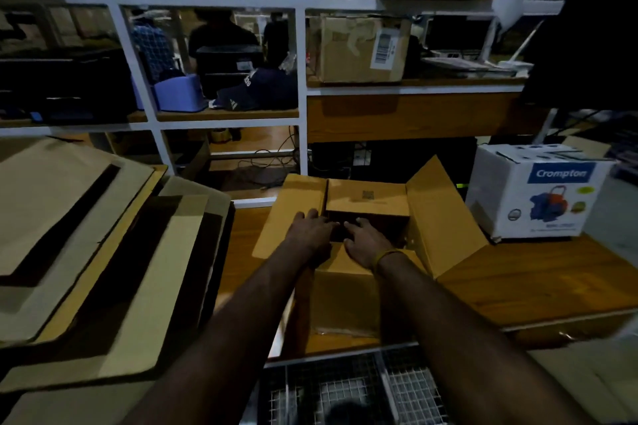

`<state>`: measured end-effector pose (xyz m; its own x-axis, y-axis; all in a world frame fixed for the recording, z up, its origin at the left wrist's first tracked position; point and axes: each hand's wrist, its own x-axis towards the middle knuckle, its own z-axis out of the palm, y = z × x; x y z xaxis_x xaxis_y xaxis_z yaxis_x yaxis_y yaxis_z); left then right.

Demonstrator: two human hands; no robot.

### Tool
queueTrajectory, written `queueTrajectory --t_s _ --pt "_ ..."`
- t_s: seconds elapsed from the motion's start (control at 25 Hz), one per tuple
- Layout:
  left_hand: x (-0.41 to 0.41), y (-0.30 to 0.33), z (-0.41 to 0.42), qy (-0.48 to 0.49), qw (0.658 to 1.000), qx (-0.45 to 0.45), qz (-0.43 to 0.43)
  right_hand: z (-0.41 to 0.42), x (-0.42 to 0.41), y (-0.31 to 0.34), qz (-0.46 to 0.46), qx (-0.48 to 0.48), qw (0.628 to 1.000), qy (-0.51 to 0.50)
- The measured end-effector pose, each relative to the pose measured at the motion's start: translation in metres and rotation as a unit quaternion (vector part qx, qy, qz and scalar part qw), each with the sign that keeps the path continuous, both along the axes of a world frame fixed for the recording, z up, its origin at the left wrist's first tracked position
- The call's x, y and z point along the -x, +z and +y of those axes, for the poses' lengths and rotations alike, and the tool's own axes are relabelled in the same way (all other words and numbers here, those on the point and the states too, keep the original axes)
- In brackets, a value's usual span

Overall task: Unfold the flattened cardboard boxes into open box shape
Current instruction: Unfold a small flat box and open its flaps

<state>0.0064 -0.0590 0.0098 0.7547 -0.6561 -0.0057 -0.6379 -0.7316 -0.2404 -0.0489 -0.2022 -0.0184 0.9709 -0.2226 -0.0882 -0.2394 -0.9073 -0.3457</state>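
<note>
A brown cardboard box [442, 217] stands on the wooden table in front of me, its top flaps spread outward to the left, right and far side. Both hands reach over its open mouth. My left hand [312, 229] lies flat, fingers spread, at the left edge by the left flap. My right hand [367, 241], with a yellow band on the wrist, presses palm down with fingers dipping into the dark opening. Neither hand grips anything that I can see. A stack of flattened cardboard boxes [89, 252] lies to the left.
A white Crompton box [538, 193] stands on the table at the right. White shelving [302, 90] with boxes, a cap and other items rises behind. A wire mesh basket [345, 390] sits below the table's near edge. People stand beyond the shelves.
</note>
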Motion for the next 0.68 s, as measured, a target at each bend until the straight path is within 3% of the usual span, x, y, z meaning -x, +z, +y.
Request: queueTrajectory --t_s 0.36,0.56,0.68 --pt "-0.036 -0.001 -0.043 -0.051 0.998 -0.026 -0.028 -0.06 -0.023 -0.005 0.035 0.036 0.998 -0.022" --pt "-0.068 0.005 -0.057 -0.049 0.994 0.093 -0.038 -0.088 -0.049 0.011 -0.072 0.137 0.988 -0.005" --pt "-0.09 0.006 -0.071 -0.04 0.993 0.105 -0.046 -0.106 -0.07 0.027 -0.093 0.146 0.985 0.003"
